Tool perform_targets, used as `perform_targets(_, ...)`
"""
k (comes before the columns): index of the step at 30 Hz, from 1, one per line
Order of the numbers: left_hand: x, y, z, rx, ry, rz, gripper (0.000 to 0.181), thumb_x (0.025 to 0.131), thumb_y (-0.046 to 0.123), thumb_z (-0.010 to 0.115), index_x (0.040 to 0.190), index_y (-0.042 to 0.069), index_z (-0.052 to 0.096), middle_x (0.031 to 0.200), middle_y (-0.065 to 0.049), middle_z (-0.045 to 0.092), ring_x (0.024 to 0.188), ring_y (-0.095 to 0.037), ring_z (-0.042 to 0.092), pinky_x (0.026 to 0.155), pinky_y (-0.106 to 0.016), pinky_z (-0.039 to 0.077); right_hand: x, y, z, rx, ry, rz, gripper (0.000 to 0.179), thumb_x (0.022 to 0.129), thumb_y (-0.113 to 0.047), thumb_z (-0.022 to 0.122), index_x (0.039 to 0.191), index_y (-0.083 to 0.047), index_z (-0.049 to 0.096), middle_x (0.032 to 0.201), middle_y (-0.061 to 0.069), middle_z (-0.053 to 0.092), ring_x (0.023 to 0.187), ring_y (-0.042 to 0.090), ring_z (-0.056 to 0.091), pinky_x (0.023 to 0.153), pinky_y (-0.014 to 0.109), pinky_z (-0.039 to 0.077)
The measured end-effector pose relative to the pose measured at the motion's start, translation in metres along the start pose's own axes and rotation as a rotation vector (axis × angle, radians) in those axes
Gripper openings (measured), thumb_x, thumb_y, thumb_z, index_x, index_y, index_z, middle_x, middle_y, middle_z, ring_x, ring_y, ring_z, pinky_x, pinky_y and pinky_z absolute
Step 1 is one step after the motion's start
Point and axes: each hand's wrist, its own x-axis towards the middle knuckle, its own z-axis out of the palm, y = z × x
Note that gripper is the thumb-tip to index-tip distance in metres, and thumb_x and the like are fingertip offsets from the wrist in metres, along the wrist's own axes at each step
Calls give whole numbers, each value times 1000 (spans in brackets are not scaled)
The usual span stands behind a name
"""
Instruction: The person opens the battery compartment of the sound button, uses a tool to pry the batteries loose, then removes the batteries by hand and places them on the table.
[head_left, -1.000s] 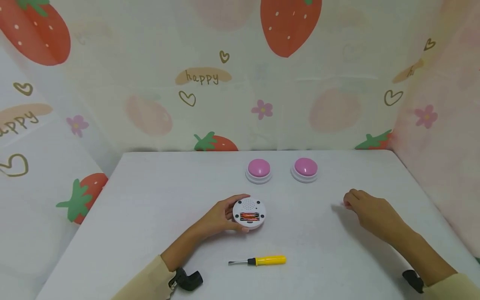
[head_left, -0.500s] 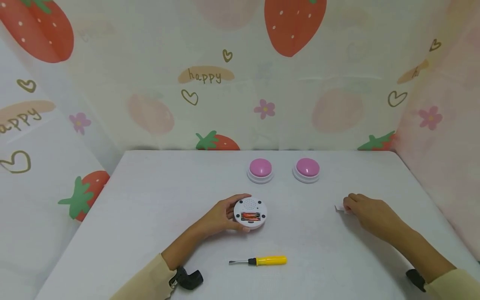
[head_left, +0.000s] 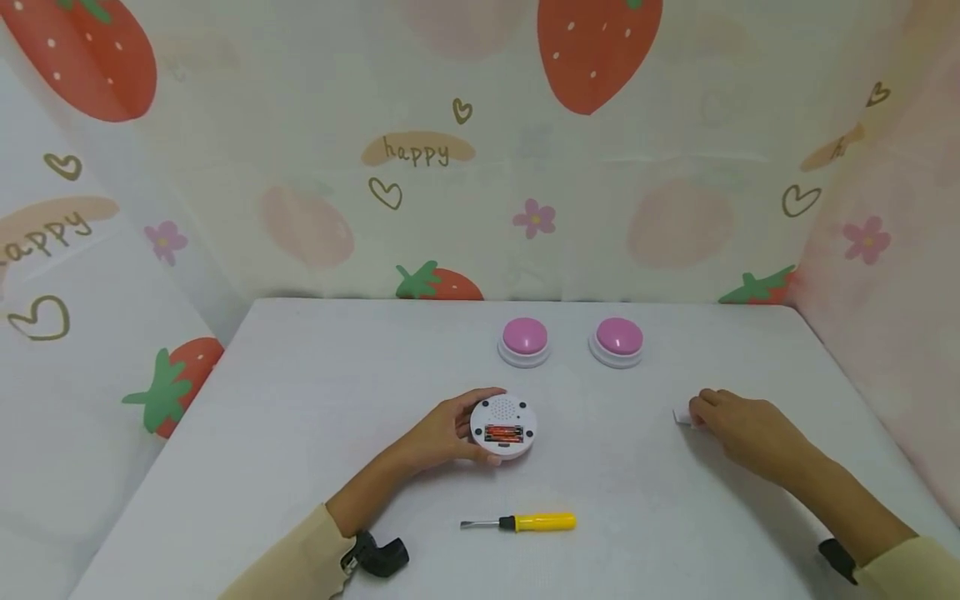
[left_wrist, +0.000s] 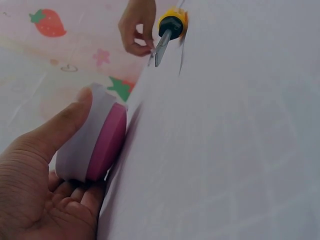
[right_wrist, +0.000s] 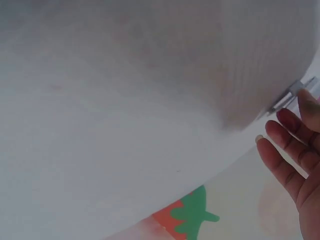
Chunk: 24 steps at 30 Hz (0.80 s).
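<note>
My left hand [head_left: 442, 432] grips a round white push button [head_left: 502, 408] by its rim, thumb on the near side. It is turned over: the underside with speaker holes faces up, and the pink dome [left_wrist: 111, 142] faces the table in the left wrist view. In its uncovered compartment lie red batteries [head_left: 503, 433]. Off to the right, my right hand [head_left: 738, 429] pinches a small white battery cover [head_left: 681, 416] between thumb and fingers, low over the table. Part of that cover is hidden by the fingers.
A screwdriver [head_left: 536, 522] with a yellow handle lies in front of the held button, its tip to the left. Two more pink-topped buttons, one on the left [head_left: 524, 337] and one on the right [head_left: 618, 337], stand upright near the table's back edge.
The white battery cover has come into sight at my right fingertips, where it was hardly visible before. My left hand keeps its hold on the button. The head view has shifted slightly.
</note>
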Motion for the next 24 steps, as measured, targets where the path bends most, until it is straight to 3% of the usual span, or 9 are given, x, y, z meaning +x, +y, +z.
perform_targets(8, 1, 3, -2, 15, -2, -5, 92, 73, 6, 92, 151, 21, 47, 151, 0, 49, 137, -19, 48, 109, -25, 44, 17, -25, -27, 14, -43, 72, 23, 84, -8, 81, 100, -10, 65, 90, -1, 66, 74, 16, 59, 50, 27, 51)
perform_targets(13, 0, 1, -1, -6, -3, -2, 92, 73, 4, 91, 152, 19, 46, 151, -2, 49, 137, -20, 48, 109, -26, 44, 33, -58, -39, 13, -1, 6, 29, 84, -14, 84, 107, -8, 69, 94, 2, 68, 79, 16, 64, 61, 29, 59)
perform_targets(18, -1, 0, 1, -9, -3, -1, 94, 72, 3, 92, 153, 20, 45, 151, -1, 49, 137, -20, 48, 109, -25, 44, 49, -95, -48, 31, -61, -7, 36, 86, -22, 83, 117, -10, 69, 102, 3, 71, 87, 18, 68, 71, 33, 62)
perform_targets(24, 0, -1, -1, 18, -3, 24, 95, 71, 4, 92, 153, 20, 45, 152, 0, 49, 137, -19, 48, 108, -24, 44, 63, -134, -49, 198, -134, -17, 31, 87, -25, 82, 115, -15, 72, 105, 0, 73, 89, 15, 69, 77, 32, 62)
